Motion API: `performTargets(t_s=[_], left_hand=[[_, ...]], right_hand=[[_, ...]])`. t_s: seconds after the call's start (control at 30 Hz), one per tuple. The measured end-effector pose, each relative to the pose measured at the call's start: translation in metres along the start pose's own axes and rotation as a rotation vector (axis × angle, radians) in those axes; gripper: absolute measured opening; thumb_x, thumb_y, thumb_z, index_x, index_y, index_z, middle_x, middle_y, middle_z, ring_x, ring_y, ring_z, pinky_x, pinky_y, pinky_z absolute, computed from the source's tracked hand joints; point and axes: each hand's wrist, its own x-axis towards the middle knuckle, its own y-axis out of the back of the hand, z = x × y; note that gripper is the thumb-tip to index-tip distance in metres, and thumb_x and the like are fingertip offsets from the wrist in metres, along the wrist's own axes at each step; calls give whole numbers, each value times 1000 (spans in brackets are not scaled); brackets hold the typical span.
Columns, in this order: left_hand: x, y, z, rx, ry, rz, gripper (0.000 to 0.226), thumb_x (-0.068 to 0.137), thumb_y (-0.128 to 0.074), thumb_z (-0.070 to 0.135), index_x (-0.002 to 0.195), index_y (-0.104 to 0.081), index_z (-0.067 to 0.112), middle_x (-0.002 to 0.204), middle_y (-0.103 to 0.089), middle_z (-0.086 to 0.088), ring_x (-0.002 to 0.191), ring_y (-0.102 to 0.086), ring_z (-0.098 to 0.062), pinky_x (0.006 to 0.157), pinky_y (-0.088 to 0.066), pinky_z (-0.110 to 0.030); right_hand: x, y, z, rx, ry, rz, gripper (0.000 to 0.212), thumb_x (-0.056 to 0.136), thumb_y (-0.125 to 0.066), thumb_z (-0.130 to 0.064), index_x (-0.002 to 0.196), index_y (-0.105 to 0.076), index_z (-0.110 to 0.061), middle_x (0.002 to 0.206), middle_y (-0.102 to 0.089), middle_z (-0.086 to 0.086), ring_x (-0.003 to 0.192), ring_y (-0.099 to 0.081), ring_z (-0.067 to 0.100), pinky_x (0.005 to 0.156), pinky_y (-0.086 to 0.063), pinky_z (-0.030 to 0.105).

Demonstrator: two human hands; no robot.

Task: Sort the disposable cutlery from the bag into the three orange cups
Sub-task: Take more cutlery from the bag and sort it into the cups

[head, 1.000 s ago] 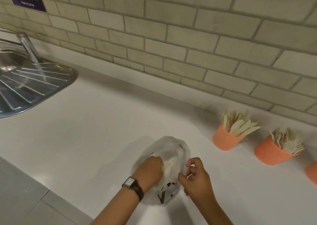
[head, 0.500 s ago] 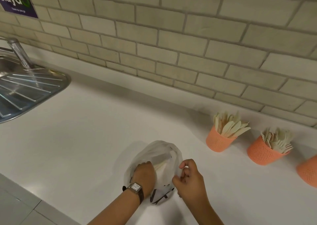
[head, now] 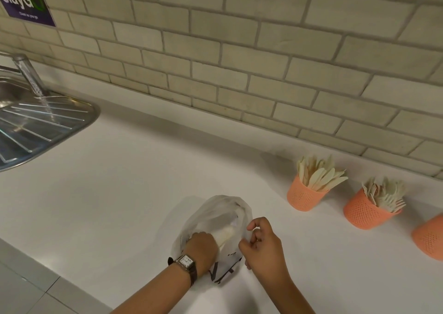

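- My left hand, a square-faced wristwatch on its wrist, is inside the thin translucent white plastic bag, fingers curled round a bundle of pale wooden cutlery.
- My right hand pinches the bag's open edge between thumb and fingertips.
- The bag lies on the white countertop.
- Three orange perforated cups stand to its right near the tiled wall: the first cup and second cup are full of cutlery, while the third cup is cut off by the frame.
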Motion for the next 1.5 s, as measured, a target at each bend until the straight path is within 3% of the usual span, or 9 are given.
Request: performTargets(t_s=[0.17,0.3,0.53,0.67,0.83,1.1,1.23,1.37,1.5], left_hand=[[-5,7,-5,-217,11,-29,31,93,-31,0,121,-45,-1,120,-59,-18,104,-58,-29,79,-43,-29],[-24,22,-14,-433,-174,9,12,95,-31,8,103,-38,12,82,-55,-3,71,-45,-17,53,-32,-19],[-61,47,-24,-880,-399,347,16,99,-35,29,100,-51,33,102,-62,10,99,-57,-2,90,-45,-20],[-64,74,-10,-1329,-429,369,27,98,-40,12,111,-57,28,88,-64,3,95,-64,-11,86,-51,-21],[-48,101,20,-1652,-427,280,23,98,-39,11,102,-60,18,91,-63,0,96,-65,-16,88,-54,-27],[9,163,99,-1518,-578,543,26,97,-46,11,104,-61,31,108,-60,11,107,-54,-4,101,-41,-25],[53,191,147,-1380,-569,791,28,94,-48,5,111,-57,25,97,-59,14,84,-53,14,80,-41,-6],[104,191,180,-1274,-354,863,18,90,-54,5,106,-62,6,90,-60,5,79,-54,-12,71,-40,-15],[136,155,187,-1253,-131,629,18,86,-60,11,103,-67,7,105,-66,-6,102,-61,-28,84,-44,-26]], right_hand=[[-2,0,1,-12,-9,9,32,67,-54,-12,78,-41,-39,54,-45,4,45,-46,22,52,-45,35],[-1,0,1,-29,-8,16,32,71,-56,-7,81,-42,-33,53,-44,1,44,-48,22,53,-48,37],[3,0,-1,-18,-2,4,27,79,-62,-14,82,-40,-31,54,-49,1,42,-49,20,50,-48,37],[-3,8,-1,-32,-22,27,27,83,-63,-40,78,-38,-32,60,-57,2,45,-52,17,51,-44,29],[-20,40,14,-90,-27,115,23,85,-62,-37,70,-48,-26,66,-59,-2,53,-52,11,59,-45,26],[-46,97,62,-81,-152,174,24,82,-64,-35,66,-49,-26,61,-57,-6,49,-47,10,55,-43,29],[-53,123,79,-141,-130,181,26,82,-65,-35,63,-47,-30,63,-57,-17,49,-46,8,54,-37,21],[-56,144,92,-131,-113,191,25,82,-65,-33,64,-48,-29,67,-57,-20,52,-47,8,51,-34,15],[-56,156,100,-100,-82,162,24,83,-64,-33,66,-48,-27,66,-56,-19,48,-44,10,49,-32,14]])
